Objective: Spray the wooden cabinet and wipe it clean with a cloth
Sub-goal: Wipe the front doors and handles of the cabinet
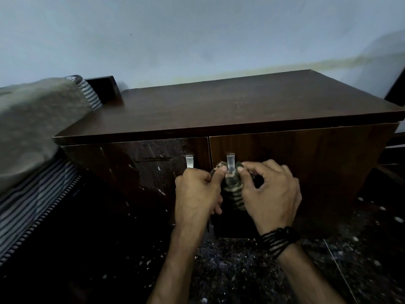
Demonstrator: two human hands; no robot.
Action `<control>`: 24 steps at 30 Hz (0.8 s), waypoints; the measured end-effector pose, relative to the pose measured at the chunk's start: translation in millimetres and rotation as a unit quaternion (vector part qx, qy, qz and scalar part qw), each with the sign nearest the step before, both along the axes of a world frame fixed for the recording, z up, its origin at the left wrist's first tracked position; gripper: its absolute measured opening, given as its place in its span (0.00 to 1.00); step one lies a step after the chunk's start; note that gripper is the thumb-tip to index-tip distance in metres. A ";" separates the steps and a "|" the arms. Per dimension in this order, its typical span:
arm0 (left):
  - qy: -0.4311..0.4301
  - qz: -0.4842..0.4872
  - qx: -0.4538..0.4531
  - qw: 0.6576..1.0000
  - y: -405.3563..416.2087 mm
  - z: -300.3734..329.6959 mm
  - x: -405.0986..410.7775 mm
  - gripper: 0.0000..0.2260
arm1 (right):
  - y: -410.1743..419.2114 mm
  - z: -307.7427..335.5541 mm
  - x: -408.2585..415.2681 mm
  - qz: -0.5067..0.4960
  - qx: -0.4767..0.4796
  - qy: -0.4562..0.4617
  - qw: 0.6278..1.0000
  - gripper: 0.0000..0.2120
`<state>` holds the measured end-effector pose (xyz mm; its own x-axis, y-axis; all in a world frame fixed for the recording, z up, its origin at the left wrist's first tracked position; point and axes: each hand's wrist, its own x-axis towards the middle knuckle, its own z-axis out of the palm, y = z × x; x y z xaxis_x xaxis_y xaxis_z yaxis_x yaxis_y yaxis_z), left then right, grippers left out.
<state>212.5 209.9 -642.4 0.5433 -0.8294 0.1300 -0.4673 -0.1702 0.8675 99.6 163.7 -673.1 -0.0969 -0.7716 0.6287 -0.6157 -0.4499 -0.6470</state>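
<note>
A low dark wooden cabinet [230,106] with two doors stands against the wall. Each door has a metal handle; the right door's handle [230,164] is partly wrapped by a striped cloth [234,191]. My left hand [197,194] pinches the cloth's left end beside the handle. On the other side of the handle, my right hand [269,194] grips the cloth's right end. The cloth hangs down between my hands. The left door [142,172] shows pale smears and specks. No spray bottle is in view.
A bed with a grey blanket [32,128] and striped mattress [32,205] butts against the cabinet's left side. The dark speckled floor [241,270] lies below. A pale wall [197,40] rises behind the cabinet. A dark object [396,88] stands at the right edge.
</note>
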 end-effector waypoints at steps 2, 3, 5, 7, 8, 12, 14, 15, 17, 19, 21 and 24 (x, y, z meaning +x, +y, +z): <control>-0.004 -0.011 0.023 1.000 1.3 -1.7 1.5 0.25 | 3.8 -14.6 -2.8 -0.007 0.014 0.025 1.000 0.04; -0.003 -0.011 0.021 1.000 2.1 -3.0 1.0 0.25 | 4.8 -19.2 -3.7 -0.012 0.013 0.033 0.999 0.04; -0.012 -0.004 0.006 1.000 3.3 -4.9 -2.4 0.24 | 3.1 -21.5 -4.1 -0.022 0.003 0.041 0.999 0.04; -0.026 0.001 -0.015 1.000 3.8 -3.1 -4.4 0.23 | 0.8 -14.1 -4.0 -0.016 -0.015 0.034 0.999 0.04; -0.030 0.001 -0.024 0.999 3.3 -1.8 -3.9 0.23 | -0.1 -8.7 -4.0 -0.013 -0.026 0.029 0.999 0.04; -0.015 -0.005 -0.036 0.999 0.6 0.1 -2.2 0.23 | -1.0 -5.3 -1.3 -0.018 -0.056 0.014 0.998 0.03; -0.015 -0.002 -0.022 1.000 -0.1 -2.1 -1.9 0.23 | -0.5 -13.7 1.1 -0.026 -0.038 0.002 0.999 0.04; -0.017 -0.004 -0.006 1.000 -0.2 -2.5 -0.7 0.23 | 0.1 -18.8 1.7 -0.030 -0.021 -0.001 0.999 0.04; -0.017 -0.012 0.025 0.999 0.3 -2.4 2.3 0.24 | 2.6 -26.3 0.7 -0.034 0.009 0.000 0.999 0.03; -0.024 -0.016 0.034 0.999 0.5 -2.0 3.8 0.25 | 3.7 -27.6 -0.4 -0.035 0.016 0.003 0.999 0.03; -0.036 -0.012 0.022 0.999 1.6 -1.1 0.8 0.24 | 3.1 -22.9 0.0 -0.039 0.006 0.005 0.999 0.03; -0.031 0.001 -0.029 0.999 4.3 0.8 -4.4 0.24 | 1.5 -5.0 2.9 -0.048 -0.031 -0.014 0.998 0.03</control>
